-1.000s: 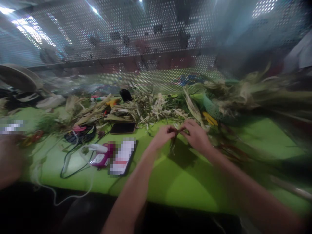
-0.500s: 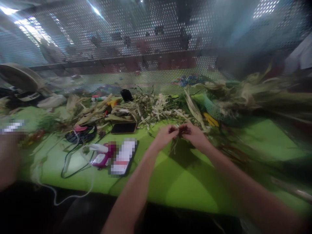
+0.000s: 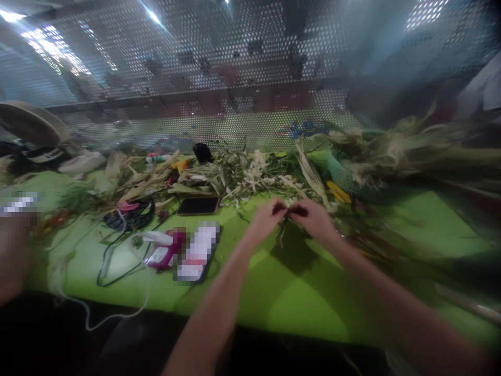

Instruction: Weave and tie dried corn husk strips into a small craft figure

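Over the green tabletop [image 3: 254, 292], my left hand [image 3: 270, 216] and my right hand [image 3: 311, 219] meet, fingertips pinched close together. Between them is a small bunch of thin dried stems [image 3: 280, 236], whose ends hang down below the fingers. Its upper part is mostly hidden by the fingers. Just beyond my hands lies a loose heap of dry plant scraps [image 3: 250, 175]. A pale dried corn husk [image 3: 311, 172] leans at the heap's right side.
A dark phone [image 3: 198, 205], a phone with a lit screen [image 3: 199, 252], and a magenta and white device [image 3: 166, 248] with cords lie left. A green perforated basket [image 3: 340, 169] holds husks at right. Another person's hand [image 3: 15, 250] is at far left; perforated metal [image 3: 219, 68] stands behind.
My fingers have shifted slightly on the stems, with the right fingers curling closer to the left. The hanging stem ends have moved a little; the table items stay put.
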`<state>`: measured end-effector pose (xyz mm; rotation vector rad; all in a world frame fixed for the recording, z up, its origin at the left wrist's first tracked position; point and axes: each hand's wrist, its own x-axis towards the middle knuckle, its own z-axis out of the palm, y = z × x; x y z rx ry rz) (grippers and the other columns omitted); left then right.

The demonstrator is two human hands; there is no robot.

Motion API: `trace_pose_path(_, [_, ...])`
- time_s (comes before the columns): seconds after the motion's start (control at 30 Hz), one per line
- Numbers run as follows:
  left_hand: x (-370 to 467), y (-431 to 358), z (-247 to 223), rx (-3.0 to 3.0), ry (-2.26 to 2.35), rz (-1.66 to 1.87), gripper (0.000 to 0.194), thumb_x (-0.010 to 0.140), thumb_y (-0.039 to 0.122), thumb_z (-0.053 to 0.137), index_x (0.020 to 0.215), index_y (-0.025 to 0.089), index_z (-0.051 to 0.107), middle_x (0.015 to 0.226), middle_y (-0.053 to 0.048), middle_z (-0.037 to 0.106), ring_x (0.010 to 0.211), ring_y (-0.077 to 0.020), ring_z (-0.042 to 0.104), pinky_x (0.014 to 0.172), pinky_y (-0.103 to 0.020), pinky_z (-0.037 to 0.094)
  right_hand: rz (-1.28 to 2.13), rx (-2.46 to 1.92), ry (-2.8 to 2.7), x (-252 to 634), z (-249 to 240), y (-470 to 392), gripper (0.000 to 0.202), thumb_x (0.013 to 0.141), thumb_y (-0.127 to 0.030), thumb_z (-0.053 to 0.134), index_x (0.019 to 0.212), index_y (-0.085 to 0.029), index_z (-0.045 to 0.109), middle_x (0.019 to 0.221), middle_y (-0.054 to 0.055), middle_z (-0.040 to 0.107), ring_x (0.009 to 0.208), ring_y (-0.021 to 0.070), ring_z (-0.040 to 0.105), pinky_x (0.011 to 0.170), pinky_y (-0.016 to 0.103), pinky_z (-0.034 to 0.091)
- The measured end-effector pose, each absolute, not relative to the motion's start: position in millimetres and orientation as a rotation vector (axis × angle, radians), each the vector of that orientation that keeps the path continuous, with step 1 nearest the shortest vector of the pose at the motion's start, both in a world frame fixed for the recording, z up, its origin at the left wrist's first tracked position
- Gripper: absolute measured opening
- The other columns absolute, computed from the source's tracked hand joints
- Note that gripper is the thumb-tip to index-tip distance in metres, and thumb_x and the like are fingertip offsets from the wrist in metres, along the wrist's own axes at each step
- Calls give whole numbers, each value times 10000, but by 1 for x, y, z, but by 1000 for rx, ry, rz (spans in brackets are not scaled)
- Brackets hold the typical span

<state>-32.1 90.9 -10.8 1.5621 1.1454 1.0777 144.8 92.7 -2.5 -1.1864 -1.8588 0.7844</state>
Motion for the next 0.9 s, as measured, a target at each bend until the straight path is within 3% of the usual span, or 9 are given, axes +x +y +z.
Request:
trace_pose_path(0.3, [-30, 84, 2, 1596, 1229, 1038, 58, 819, 170, 604, 866, 171, 570, 817, -19, 617, 763, -141, 555, 748, -294, 436, 551, -1185, -1936, 142, 6, 84, 65, 779, -193, 602, 730, -188, 645, 752, 26, 628, 726, 176, 567, 658, 279, 401])
trace_pose_path(0.47, [-32, 86, 2, 1566, 1162, 1066, 187, 721, 110, 657, 856, 159, 537, 796, -1, 595, 732, -119, 555, 708, -264, 439, 723, -1212, -1833, 142, 2, 89, 87, 763, -271, 611, 729, -194, 634, 731, 19, 626, 708, 178, 561, 656, 293, 406])
trace_pose_path(0.7, [-30, 82, 8, 1788, 1262, 1075, 143, 732, 75, 591, 842, 167, 593, 794, 0, 635, 711, -115, 558, 675, -240, 430, 999, -1218, -1724, 143, -3, 95, 105, 723, -299, 596, 716, -196, 619, 675, 2, 606, 656, 167, 538, 637, 301, 410])
trace_pose_path(0.9, [-31, 83, 5, 1866, 1327, 1028, 167, 782, 115, 584, 900, 176, 686, 885, -40, 706, 794, -154, 612, 754, -276, 462, 746, -1186, -1857, 145, 1, 92, 77, 759, -267, 591, 750, -201, 629, 755, 22, 623, 726, 181, 560, 675, 306, 410])
